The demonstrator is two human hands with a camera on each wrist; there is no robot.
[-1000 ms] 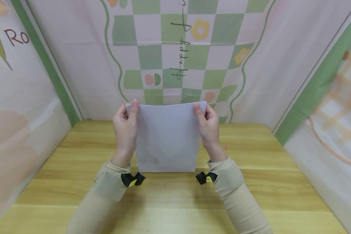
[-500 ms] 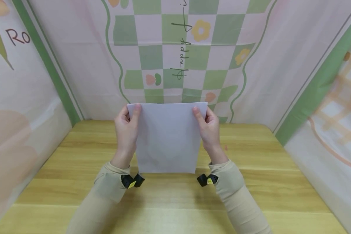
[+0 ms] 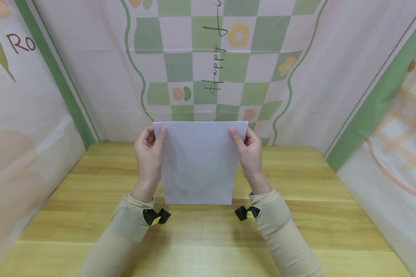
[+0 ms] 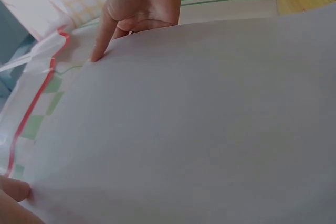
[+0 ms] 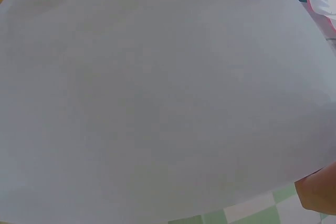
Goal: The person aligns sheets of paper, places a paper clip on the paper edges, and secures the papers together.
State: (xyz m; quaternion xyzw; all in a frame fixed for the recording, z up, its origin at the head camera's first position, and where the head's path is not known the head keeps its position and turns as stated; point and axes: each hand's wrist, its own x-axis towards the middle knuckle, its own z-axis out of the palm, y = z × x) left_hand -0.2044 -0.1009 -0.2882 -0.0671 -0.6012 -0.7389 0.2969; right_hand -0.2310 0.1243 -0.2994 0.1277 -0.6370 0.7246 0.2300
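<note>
A plain white sheet of paper [image 3: 199,165] is held up between both hands, its lower edge toward the person. My left hand [image 3: 149,154] pinches its upper left corner, thumb on the near face and fingers curled behind. At the upper right corner my right hand [image 3: 250,154] pinches it the same way. The sheet looks nearly flat, its top edge straight. In the left wrist view the paper [image 4: 184,119] fills most of the picture, with the right hand [image 4: 142,3] at its far edge. Blank paper [image 5: 157,98] also covers most of the right wrist view.
A wooden table [image 3: 201,238] lies beneath the hands. Behind it hangs a cloth backdrop [image 3: 208,61] with green checks, and printed cloth panels close off the left [image 3: 31,134] and right [image 3: 384,154] sides. Small black cameras [image 3: 156,216] sit at both wrists.
The paper's top edge has gone from slightly bowed to straight, and the sheet has shifted slightly right. Both thumbs now sit a little below the top edge. Both hands still hold the corners.
</note>
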